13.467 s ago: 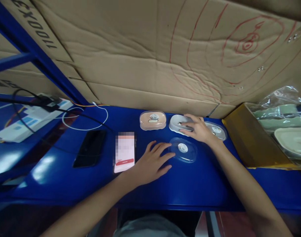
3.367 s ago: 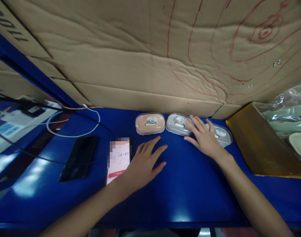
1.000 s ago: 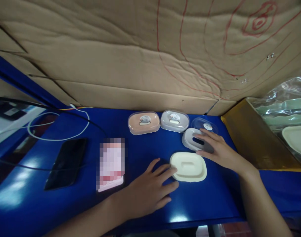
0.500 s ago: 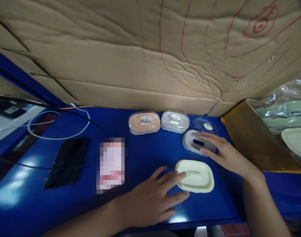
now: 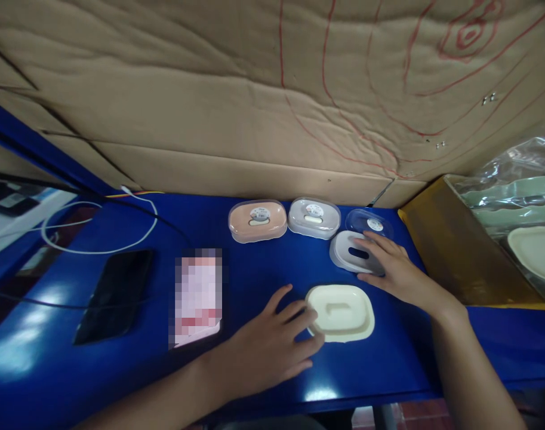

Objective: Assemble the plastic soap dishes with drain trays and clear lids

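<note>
My left hand [image 5: 272,343] has its fingers spread and slightly bent, with the tips over the left edge of a cream oval dish [image 5: 353,304] lying on the blue table. The dish has a raised bar in its middle. My right hand [image 5: 395,269] grips the right end of a grey soap dish part [image 5: 344,254] with a long oval slot, its thumb at the near side and its fingers over the far side. Right behind that part lies a clear lid [image 5: 355,220] with a round label. A peach lidded soap dish [image 5: 239,224] and a grey lidded one [image 5: 299,224] stand side by side at the back.
A dark phone [image 5: 115,295] and a blurred-out pinkish rectangle [image 5: 198,286] lie on the left. White and black cables [image 5: 97,251] cross there. A cardboard box [image 5: 460,251] with dishes and clear plastic stands right. Brown cardboard [image 5: 174,107] walls off the back.
The cream dish has shifted a little left. My left hand has drawn back leftward, its fingers now at the dish's edge. My right hand stays at the grey part, with its fingers slightly shifted.
</note>
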Motion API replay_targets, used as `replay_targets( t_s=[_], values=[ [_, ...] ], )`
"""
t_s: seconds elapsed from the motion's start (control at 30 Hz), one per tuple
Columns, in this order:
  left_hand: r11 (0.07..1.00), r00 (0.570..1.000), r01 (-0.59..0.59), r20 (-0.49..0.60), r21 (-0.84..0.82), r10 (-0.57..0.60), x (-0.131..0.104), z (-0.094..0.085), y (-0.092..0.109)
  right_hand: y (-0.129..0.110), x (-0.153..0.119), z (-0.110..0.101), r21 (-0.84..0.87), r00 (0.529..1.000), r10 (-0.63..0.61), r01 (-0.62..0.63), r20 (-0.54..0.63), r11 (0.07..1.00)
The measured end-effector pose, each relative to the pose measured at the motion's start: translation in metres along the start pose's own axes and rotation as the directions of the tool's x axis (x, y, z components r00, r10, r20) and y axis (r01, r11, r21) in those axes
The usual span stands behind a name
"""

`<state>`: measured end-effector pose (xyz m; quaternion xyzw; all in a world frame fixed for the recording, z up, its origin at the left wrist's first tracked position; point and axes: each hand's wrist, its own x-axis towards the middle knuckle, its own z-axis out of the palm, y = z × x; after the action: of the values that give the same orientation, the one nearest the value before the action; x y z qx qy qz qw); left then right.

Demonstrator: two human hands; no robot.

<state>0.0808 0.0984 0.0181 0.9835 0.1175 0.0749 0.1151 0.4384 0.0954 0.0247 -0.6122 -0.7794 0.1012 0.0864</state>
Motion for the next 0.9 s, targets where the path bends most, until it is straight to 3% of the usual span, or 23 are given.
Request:
replay_targets(
  t_s=[0.13,0.33,0.7,0.9],
  values=[
    [0.992,0.999,0.052,-0.021,0.118,-0.049,-0.008,-0.013,-0.016,-0.008,0.001,-0.005,0.036,1.000,-0.006,0.007,-0.013,0.999],
    [0.981,0.989,0.145,-0.004,0.130,-0.145,-0.020,-0.025,-0.034,-0.017,0.003,-0.006,0.066,0.999,-0.035,0.036,-0.015,0.997],
    [0.960,0.960,0.280,-0.028,-0.003,-0.280,-0.017,-0.015,-0.035,-0.008,-0.003,-0.003,0.081,0.996,0.008,-0.015,0.087,0.997],
    [0.911,0.910,0.405,-0.063,-0.077,-0.410,-0.014,-0.006,-0.034,-0.018,0.002,-0.001,0.187,0.999,-0.033,0.036,-0.016,0.982]
  ],
)
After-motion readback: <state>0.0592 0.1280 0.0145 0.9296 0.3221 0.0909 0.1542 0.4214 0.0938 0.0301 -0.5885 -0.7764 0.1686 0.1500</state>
